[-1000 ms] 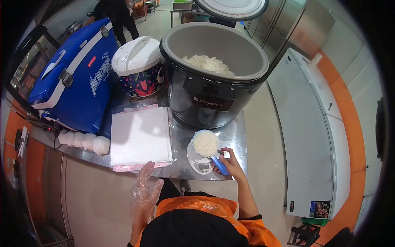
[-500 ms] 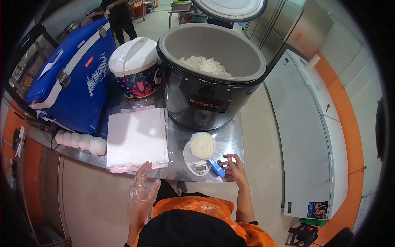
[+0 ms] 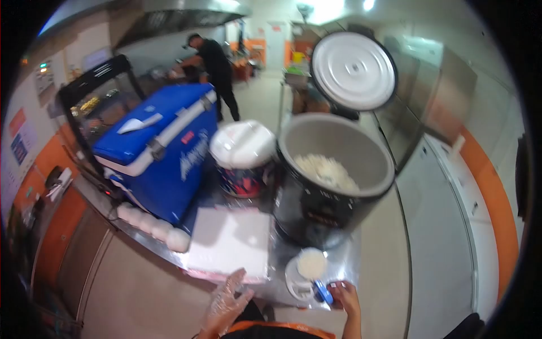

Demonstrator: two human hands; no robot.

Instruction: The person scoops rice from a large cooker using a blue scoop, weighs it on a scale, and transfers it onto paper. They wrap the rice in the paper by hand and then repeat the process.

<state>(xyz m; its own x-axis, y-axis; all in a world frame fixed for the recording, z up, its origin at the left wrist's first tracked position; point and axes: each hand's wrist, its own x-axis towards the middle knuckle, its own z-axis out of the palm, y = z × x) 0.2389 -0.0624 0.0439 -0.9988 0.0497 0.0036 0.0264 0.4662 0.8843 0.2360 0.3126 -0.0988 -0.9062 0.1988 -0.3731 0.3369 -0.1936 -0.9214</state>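
Observation:
My left hand (image 3: 228, 305), in a clear plastic glove, is open at the near edge of a stack of white paper sheets (image 3: 228, 240). Bare, my right hand (image 3: 345, 296) is beside the blue handle (image 3: 323, 292) of a rice scoop, its fingers loosely bent and apart; blur hides whether they touch it. White rice (image 3: 311, 264) fills the scoop, which rests on a small white digital scale (image 3: 294, 281). Behind the scale stands a large rice cooker (image 3: 316, 217) with its lid (image 3: 354, 70) raised and cooked rice (image 3: 326, 172) inside.
A blue cooler box (image 3: 164, 164) and a white-lidded patterned container (image 3: 244, 161) stand behind the paper. Several round white wrapped pieces (image 3: 164, 230) line the table's left side. A chest freezer (image 3: 440, 226) is on the right. Another person (image 3: 217, 70) works at the back.
My view has tilted up, so the scene sits lower and more of the back room shows. Both hands stay near the same things; the scoop remains on the scale.

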